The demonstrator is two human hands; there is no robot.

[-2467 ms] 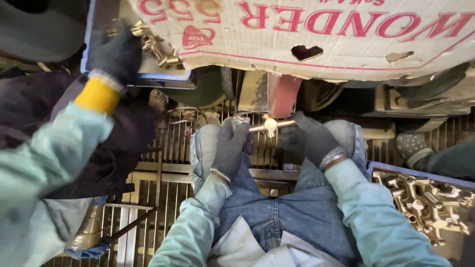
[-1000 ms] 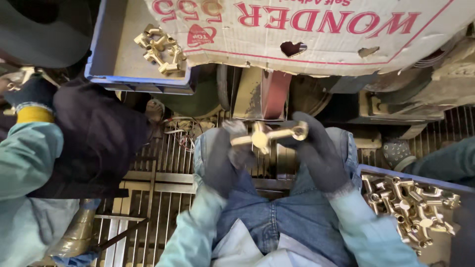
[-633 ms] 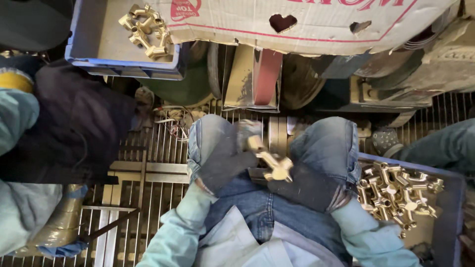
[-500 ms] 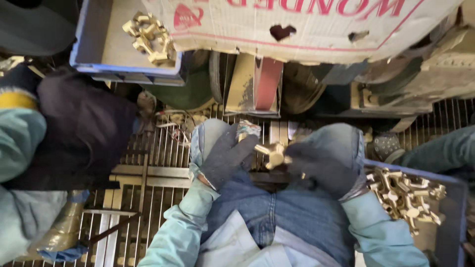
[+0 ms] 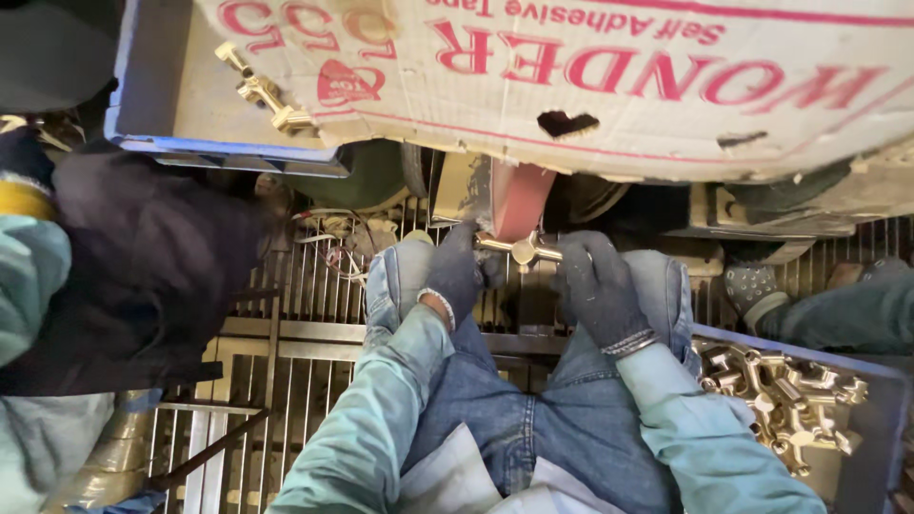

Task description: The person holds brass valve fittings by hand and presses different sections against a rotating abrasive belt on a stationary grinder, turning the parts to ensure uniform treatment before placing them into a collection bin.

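Both my hands wear dark knit gloves. My left hand [image 5: 459, 271] and my right hand [image 5: 596, 286] grip the two ends of a brass cross-shaped fitting [image 5: 520, 249]. The fitting is pressed against the red sanding belt [image 5: 519, 198] of a machine just beyond my knees. My jeans-clad legs sit below the hands.
A blue tray [image 5: 862, 447] at my right holds several brass fittings [image 5: 776, 395]. A second blue tray [image 5: 167, 114] at upper left holds more brass pieces [image 5: 262, 90]. A large cardboard sheet [image 5: 609, 76] covers the machine. Another person's sleeve and gloved hand [image 5: 24, 176] sit at left. Metal grating [image 5: 286, 362] forms the floor.
I turned the brass fitting over my lap, then moved it forward with both hands up to the red belt. The other person's hand drew back from the upper-left tray.
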